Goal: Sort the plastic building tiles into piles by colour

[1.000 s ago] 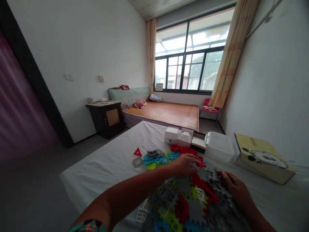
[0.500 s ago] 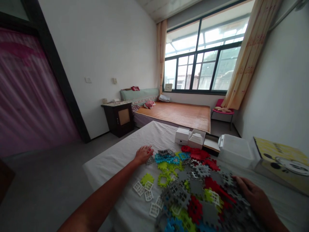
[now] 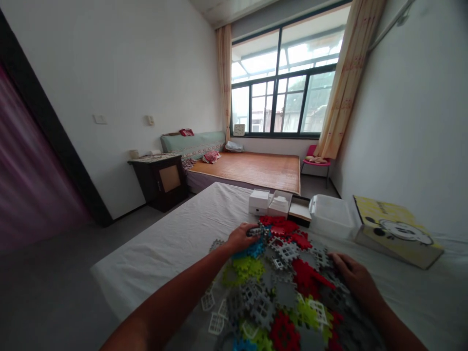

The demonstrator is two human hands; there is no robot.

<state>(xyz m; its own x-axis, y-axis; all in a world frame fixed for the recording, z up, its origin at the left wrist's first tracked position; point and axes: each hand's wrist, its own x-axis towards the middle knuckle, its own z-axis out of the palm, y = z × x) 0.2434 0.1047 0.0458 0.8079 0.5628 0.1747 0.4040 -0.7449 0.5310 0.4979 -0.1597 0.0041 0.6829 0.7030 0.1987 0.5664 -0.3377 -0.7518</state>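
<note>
A heap of interlocking plastic puzzle tiles [image 3: 281,287], grey, red, green, blue and white, lies on a table under a white cloth [image 3: 168,248]. My left hand [image 3: 242,237] is at the heap's far left edge, fingers curled round a few grey and blue tiles [image 3: 258,232]. My right hand [image 3: 353,278] rests flat on the grey tiles at the heap's right side, fingers spread. Several white grid tiles [image 3: 215,317] lie loose at the near left.
Two small white boxes [image 3: 270,202], a dark-rimmed tray [image 3: 300,210] and a white lidded container [image 3: 331,216] stand behind the heap. A yellow cartoon-printed box [image 3: 397,236] lies at the right. Beyond are a bed [image 3: 252,170], dark cabinet [image 3: 161,180], pink chair [image 3: 316,163] and window.
My left hand has come back from the far left of the cloth to the heap, pulling loose tiles in with it. The right hand has stayed on the pile.
</note>
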